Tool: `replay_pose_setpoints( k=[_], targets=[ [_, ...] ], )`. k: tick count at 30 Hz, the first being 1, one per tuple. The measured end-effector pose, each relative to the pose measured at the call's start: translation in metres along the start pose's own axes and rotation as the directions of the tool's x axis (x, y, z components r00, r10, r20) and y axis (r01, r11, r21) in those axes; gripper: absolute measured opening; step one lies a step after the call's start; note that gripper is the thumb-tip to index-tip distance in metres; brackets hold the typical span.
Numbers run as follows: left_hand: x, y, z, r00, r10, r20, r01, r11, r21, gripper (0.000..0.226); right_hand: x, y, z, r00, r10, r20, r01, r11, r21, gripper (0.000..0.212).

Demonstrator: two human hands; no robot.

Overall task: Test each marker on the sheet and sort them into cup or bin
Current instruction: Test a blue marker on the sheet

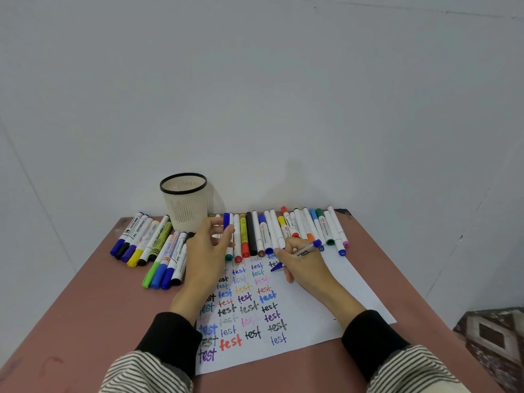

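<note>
Nearest the camera, striped sleeves with black cuffs (pixel 167 340), reaching forward over a reddish-brown bench (pixel 85 321). Flat on the bench between the forearms, a white sheet (pixel 306 316), crowded with the word "test" in black, blue, red, purple, pink and yellow. Over the far right part of the sheet, the right hand (pixel 304 263), closed in a writing grip on an uncapped blue marker (pixel 295 255), tip down at the paper, rear end slanting up and right. Over the sheet's far left edge, the left hand (pixel 208 251), fingers pinched around a blue cap (pixel 226 221), raised above the row behind. Past both hands, along the bench's far side, a long row of markers (pixel 255 234) side by side, mostly white barrels with coloured caps toward the sheet. Left of the left hand, two looser clusters of thicker markers (pixel 141 239), angled with caps toward the near left. Behind these, at the far edge near the wall, a cream slotted cup (pixel 185 202) with a black rim, upright. Whether holding anything, impossible to say. Far right, off the bench, a patterned rug (pixel 496 338) on the floor.
</note>
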State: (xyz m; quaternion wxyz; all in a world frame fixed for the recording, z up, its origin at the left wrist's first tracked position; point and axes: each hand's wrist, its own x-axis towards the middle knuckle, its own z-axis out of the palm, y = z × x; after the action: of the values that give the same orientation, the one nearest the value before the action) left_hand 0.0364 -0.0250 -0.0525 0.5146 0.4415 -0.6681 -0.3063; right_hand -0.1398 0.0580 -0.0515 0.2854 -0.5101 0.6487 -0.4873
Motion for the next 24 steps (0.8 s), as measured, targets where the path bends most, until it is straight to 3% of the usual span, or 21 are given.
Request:
replay_pose_setpoints(
  k=[11, 24],
  targets=[
    [0.0016, 0.0026, -0.0006, 1.000, 0.002, -0.003, -0.002, 1.000, -0.009, 0.029, 0.0004, -0.0018, 0.0000, 0.998, -0.039, -0.057, 0.035, 0.998, -0.061, 0.029],
    [0.0004, 0.0060, -0.0023, 1.000, 0.020, 0.007, -0.020, 1.000, -0.005, 0.020, 0.0030, -0.0008, 0.0007, 0.995, -0.017, -0.099, 0.014, 0.999, -0.032, 0.031]
  ],
)
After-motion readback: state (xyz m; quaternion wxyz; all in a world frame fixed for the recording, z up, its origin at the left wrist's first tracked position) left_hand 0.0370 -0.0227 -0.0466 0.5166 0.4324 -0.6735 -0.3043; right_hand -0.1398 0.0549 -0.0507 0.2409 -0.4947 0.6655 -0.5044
